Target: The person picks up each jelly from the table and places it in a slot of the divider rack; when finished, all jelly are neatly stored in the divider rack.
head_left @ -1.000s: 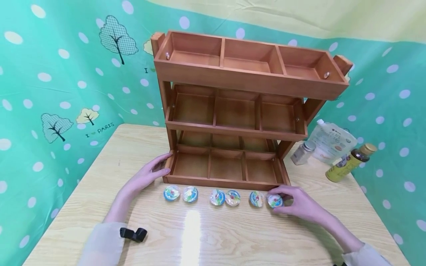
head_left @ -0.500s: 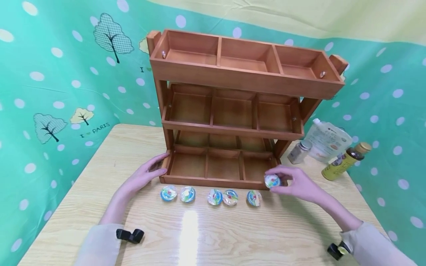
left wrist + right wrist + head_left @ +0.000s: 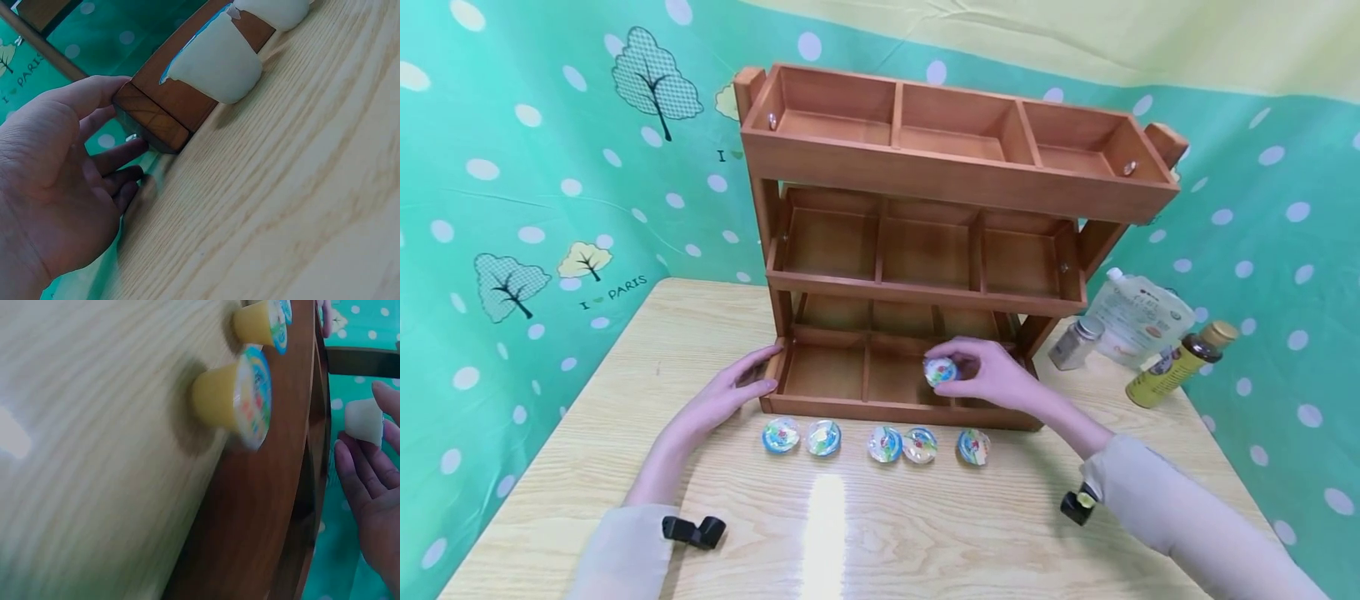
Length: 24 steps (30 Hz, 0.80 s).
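Observation:
My right hand [image 3: 988, 375] pinches a small jelly cup [image 3: 940, 372] with a printed film lid, above the middle compartment of the rack's bottom tray. The right wrist view shows this cup [image 3: 364, 422] to be whitish, between thumb and fingers. My left hand [image 3: 726, 398] rests against the left end of the brown wooden rack [image 3: 887, 411]. In the left wrist view its thumb touches the tray's corner and the other fingers lie loosely by the end panel. In front of the rack stand two white cups [image 3: 781, 435], two in the middle [image 3: 885, 445] and a yellowish one [image 3: 215, 397].
The rack has three tiers, each with three compartments; its upper tray [image 3: 955, 173] overhangs the lower ones. At its right stand a shaker jar [image 3: 1077, 342], a spouted pouch [image 3: 1138, 321] and a yellow-labelled bottle [image 3: 1180, 367]. A polka-dot curtain [image 3: 550, 333] encloses the table [image 3: 737, 542].
My right hand has lifted the rightmost jelly cup off the table and carried it up and left over the bottom tray. The left hand stays at the rack's end.

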Each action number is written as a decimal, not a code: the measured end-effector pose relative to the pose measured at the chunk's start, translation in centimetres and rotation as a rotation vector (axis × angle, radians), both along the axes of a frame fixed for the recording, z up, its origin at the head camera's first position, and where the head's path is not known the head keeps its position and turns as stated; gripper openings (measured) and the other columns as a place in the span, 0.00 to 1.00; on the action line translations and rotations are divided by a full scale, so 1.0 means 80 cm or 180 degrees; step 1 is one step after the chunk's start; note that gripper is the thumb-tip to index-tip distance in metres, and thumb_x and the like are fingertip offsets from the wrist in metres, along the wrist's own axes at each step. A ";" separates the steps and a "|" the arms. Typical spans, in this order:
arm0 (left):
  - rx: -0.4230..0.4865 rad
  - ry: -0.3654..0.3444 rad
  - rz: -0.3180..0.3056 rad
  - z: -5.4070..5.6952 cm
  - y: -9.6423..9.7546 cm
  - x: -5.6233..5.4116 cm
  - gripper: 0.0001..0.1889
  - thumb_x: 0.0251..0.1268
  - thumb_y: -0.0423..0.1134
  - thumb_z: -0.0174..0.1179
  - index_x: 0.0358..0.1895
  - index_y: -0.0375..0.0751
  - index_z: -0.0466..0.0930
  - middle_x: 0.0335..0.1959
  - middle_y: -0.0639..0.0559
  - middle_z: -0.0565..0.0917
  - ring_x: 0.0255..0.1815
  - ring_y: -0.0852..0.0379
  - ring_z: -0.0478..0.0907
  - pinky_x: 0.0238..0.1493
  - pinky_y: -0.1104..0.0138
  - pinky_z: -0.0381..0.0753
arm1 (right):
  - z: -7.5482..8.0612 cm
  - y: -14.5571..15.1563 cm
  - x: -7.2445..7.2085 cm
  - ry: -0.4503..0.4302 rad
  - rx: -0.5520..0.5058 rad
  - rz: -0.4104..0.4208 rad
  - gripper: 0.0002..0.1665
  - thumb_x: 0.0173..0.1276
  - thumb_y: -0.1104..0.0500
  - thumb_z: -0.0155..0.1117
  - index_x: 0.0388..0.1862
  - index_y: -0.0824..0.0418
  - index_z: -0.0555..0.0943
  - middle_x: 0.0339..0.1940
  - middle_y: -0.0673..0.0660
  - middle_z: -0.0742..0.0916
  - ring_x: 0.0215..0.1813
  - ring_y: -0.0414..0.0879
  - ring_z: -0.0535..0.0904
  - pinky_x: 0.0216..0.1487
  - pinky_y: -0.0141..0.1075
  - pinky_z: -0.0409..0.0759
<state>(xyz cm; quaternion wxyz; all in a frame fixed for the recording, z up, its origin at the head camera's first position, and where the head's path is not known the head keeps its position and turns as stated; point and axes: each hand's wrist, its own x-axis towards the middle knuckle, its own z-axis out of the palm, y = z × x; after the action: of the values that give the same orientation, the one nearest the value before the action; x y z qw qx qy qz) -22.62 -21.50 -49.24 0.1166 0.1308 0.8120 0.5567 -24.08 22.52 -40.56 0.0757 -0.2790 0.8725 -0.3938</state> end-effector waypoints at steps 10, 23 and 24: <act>-0.0055 -0.0055 0.0014 0.002 0.002 0.001 0.34 0.78 0.52 0.56 0.82 0.56 0.56 0.86 0.46 0.53 0.87 0.35 0.43 0.81 0.32 0.47 | -0.011 -0.070 -0.039 -0.0167 -0.0039 0.0191 0.26 0.64 0.52 0.78 0.60 0.48 0.85 0.50 0.49 0.90 0.48 0.44 0.84 0.48 0.35 0.85; -0.0026 -0.0059 -0.0024 0.002 0.003 0.000 0.34 0.79 0.51 0.55 0.83 0.56 0.55 0.86 0.46 0.52 0.87 0.36 0.43 0.82 0.34 0.45 | -0.010 -0.133 -0.073 -0.0151 0.0186 0.0080 0.29 0.62 0.52 0.78 0.62 0.53 0.84 0.53 0.52 0.89 0.54 0.47 0.83 0.53 0.38 0.84; -0.0034 -0.0072 -0.0012 0.002 0.002 0.000 0.34 0.79 0.51 0.55 0.83 0.56 0.55 0.86 0.46 0.52 0.87 0.36 0.42 0.81 0.34 0.45 | -0.010 -0.137 -0.076 -0.0158 0.0220 0.0066 0.29 0.62 0.51 0.79 0.62 0.53 0.84 0.54 0.52 0.89 0.54 0.47 0.83 0.54 0.38 0.84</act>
<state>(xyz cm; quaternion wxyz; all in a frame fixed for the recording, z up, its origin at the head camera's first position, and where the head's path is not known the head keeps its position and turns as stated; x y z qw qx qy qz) -22.61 -21.32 -49.09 0.1276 0.1253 0.8134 0.5535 -30.19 11.53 -41.32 0.1111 -0.2754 0.8805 -0.3695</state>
